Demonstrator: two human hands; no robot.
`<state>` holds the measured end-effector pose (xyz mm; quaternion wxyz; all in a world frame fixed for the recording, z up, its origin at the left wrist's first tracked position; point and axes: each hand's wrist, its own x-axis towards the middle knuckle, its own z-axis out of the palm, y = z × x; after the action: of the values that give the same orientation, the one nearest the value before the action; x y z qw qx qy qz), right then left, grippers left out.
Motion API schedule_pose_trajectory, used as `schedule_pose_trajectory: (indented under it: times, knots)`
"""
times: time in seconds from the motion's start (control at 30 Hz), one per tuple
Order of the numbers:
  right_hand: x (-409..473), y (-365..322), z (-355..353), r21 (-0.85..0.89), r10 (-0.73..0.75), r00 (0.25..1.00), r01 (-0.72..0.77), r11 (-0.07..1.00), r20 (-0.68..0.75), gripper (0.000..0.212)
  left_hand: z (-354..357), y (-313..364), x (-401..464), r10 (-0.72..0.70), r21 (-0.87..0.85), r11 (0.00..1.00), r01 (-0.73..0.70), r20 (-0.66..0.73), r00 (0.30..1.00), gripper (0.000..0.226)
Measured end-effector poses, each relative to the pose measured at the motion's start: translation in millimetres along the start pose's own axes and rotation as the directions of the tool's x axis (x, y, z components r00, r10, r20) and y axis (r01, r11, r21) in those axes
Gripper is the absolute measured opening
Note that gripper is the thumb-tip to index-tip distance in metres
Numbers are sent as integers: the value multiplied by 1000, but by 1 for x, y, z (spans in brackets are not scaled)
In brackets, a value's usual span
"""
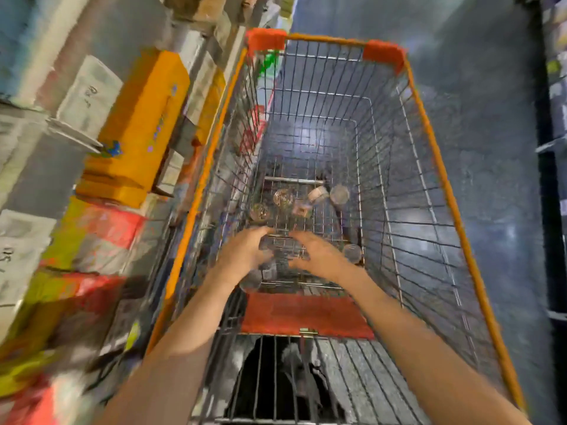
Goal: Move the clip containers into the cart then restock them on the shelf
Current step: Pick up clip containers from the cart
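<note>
Two bare hands reach down into a wire shopping cart (414, 185) in the head view, the only view given. The left hand (242, 256) and the right hand (319, 256) face each other across a small gap, fingers curved inward around a blurred clear container (274, 265) that sits between the palms. Motion blur hides the fingertips, so I cannot tell whether either hand actually grips it or only cups it.

Just beyond the hands, on the cart floor, lie several small round clip containers (283, 198) — clear tubs whose speckled contents show through the tops, too blurred to make out. One tub (339, 194) lies beyond the right hand, a squat pale one (318, 194) just beside it. Another round container (352, 252) rests right of the right hand, near the cart's inner wire wall, and one more (251, 282) sits below the left wrist.

Beyond the containers the cart floor is open wire. An orange rim runs along both sides, with red corner guards (266, 41) at the far end. A red seat flap (306, 314) lies under the forearms.

Left of the left hand, close against the cart's side, stand shelves (92, 148) packed with an orange box (144, 118) and wrapped stock. Right of the right hand, past the cart wall, dark floor (491, 148) lies open.
</note>
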<state>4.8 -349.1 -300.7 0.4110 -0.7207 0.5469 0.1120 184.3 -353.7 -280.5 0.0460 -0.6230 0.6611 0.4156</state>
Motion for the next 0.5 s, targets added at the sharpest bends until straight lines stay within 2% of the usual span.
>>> schedule_pose_trajectory:
  times: [0.1,0.27,0.5]
  knots:
    - [29,19,26,24,25,997,-27,999,77,69,31,-22,22,-65,-40,997,67,51,997,55]
    - [71,46,74,94,50,986,-66,993,158,72,85,-56,48,-143,-75,987,143,10,990,51]
    - [102,59,122,204,24,978,-66,977,205,72,106,-69,56,-195,-72,979,191,-59,979,51]
